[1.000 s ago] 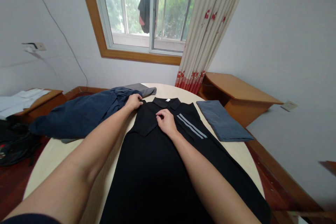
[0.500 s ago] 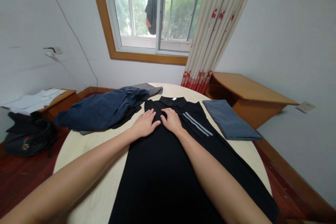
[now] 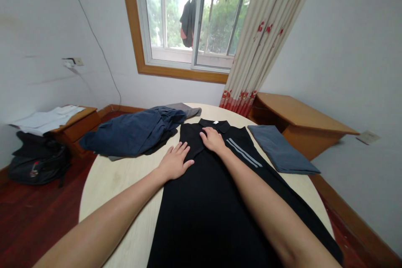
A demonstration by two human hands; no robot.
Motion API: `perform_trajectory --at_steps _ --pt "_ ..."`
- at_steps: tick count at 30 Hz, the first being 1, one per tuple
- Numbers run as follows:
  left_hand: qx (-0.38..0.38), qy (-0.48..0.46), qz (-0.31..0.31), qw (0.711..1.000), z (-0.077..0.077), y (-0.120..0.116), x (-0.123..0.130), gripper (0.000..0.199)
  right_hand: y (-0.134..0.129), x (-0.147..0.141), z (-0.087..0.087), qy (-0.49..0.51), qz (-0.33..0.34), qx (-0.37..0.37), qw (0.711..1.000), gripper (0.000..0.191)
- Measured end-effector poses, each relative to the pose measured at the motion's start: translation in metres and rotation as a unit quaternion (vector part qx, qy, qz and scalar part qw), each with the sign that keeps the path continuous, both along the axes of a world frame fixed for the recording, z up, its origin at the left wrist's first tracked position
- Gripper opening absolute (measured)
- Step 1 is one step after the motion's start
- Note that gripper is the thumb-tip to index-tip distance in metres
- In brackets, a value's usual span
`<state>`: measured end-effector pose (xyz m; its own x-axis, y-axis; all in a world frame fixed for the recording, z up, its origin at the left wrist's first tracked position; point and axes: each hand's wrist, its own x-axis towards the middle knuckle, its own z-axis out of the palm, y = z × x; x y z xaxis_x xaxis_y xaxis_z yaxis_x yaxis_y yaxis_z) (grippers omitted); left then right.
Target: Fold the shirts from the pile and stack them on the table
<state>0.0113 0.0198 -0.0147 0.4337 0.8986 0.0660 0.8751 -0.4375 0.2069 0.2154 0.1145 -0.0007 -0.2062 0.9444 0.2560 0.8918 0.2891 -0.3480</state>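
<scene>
A black polo shirt (image 3: 201, 201) lies spread on the round pale table (image 3: 122, 180), its collar at the far end and two grey stripes on its right side. My left hand (image 3: 174, 161) rests flat on the shirt's left edge, fingers spread and holding nothing. Farther up, just below the collar, my right hand (image 3: 213, 139) lies on the cloth with its fingers stretched out and slightly bent. My right forearm covers part of the shirt's front, and the near end of the shirt runs out of view.
A heap of dark blue clothing (image 3: 135, 132) with a grey garment (image 3: 190, 110) behind it lies at the table's left. On the right is a folded blue-grey garment (image 3: 282, 150). Beyond stand a wooden desk (image 3: 301, 111), a curtain (image 3: 266, 37) and a window; a black bag (image 3: 37, 161) sits left.
My left hand has slid down the shirt's left edge, towards me. My right hand has moved slightly up towards the collar, so the hands are farther apart. The camera view has shifted a little.
</scene>
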Motion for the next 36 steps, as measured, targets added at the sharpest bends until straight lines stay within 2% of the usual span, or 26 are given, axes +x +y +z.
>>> perform_trajectory --at_steps 2,4,6,9,13,17,21,24,26,31,36 --pt "0.001 -0.002 0.000 1.000 0.000 0.002 -0.001 0.062 0.013 -0.001 0.003 -0.038 0.026 0.004 0.999 0.040" --pt "0.000 0.000 0.002 1.000 0.000 0.004 -0.001 0.062 0.025 -0.001 0.002 -0.063 0.033 -0.031 0.997 0.042" --pt "-0.002 0.003 0.006 1.000 0.000 0.007 -0.002 0.062 0.036 0.001 -0.002 -0.066 0.018 -0.073 0.995 0.045" --pt "-0.004 0.000 0.011 1.000 0.000 0.012 -0.003 0.062 0.047 0.005 -0.011 -0.056 -0.006 -0.090 0.994 0.049" --pt "-0.001 -0.005 0.016 1.000 -0.001 0.014 -0.002 0.063 0.053 0.010 -0.015 -0.046 -0.011 -0.088 0.995 0.053" --pt "0.013 0.011 0.031 0.999 -0.001 0.007 0.002 0.067 0.052 0.006 -0.008 -0.052 -0.008 -0.096 0.994 0.052" --pt "0.030 0.014 0.003 0.999 -0.003 -0.002 0.006 0.072 0.045 -0.018 0.000 -0.050 0.052 -0.081 0.994 0.054" --pt "0.022 0.013 -0.005 1.000 -0.001 -0.006 0.008 0.075 0.040 -0.040 -0.001 -0.044 0.113 -0.081 0.989 0.058" --pt "0.007 0.022 -0.003 1.000 0.002 -0.007 0.008 0.077 0.040 -0.049 -0.005 -0.058 0.126 -0.097 0.986 0.060" --pt "-0.038 0.043 0.018 0.998 0.015 -0.012 0.009 0.079 0.058 -0.046 -0.012 -0.075 0.064 -0.114 0.989 0.061" --pt "-0.104 0.069 0.061 0.990 0.027 -0.023 0.012 0.085 0.078 -0.041 -0.011 -0.078 0.026 -0.128 0.988 0.066"
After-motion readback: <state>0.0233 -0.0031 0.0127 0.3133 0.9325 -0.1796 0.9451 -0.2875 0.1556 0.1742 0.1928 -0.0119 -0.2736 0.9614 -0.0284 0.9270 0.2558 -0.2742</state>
